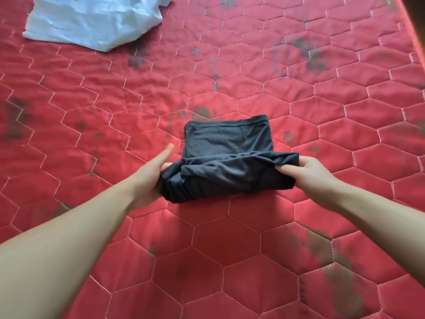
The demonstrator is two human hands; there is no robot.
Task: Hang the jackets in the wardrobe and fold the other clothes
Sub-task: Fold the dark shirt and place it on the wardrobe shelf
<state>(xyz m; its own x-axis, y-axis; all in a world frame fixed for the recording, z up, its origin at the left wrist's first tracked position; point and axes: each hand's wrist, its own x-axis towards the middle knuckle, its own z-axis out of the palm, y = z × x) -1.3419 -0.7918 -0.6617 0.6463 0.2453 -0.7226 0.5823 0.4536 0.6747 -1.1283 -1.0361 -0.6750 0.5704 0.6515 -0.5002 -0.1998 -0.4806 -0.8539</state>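
Where hands [230, 178] grip: dark garment [226, 155].

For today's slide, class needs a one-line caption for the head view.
Left hand and right hand fold a dark garment on a red quilted mattress, white garment behind.

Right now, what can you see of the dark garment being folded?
The dark garment is black or very dark grey, thin and soft-looking, already folded into a compact bundle on the red quilted mattress. A stitched band runs along its far edge. Its near part is bunched and being rolled or folded over; the left hand grips its left end and the right hand its right end.
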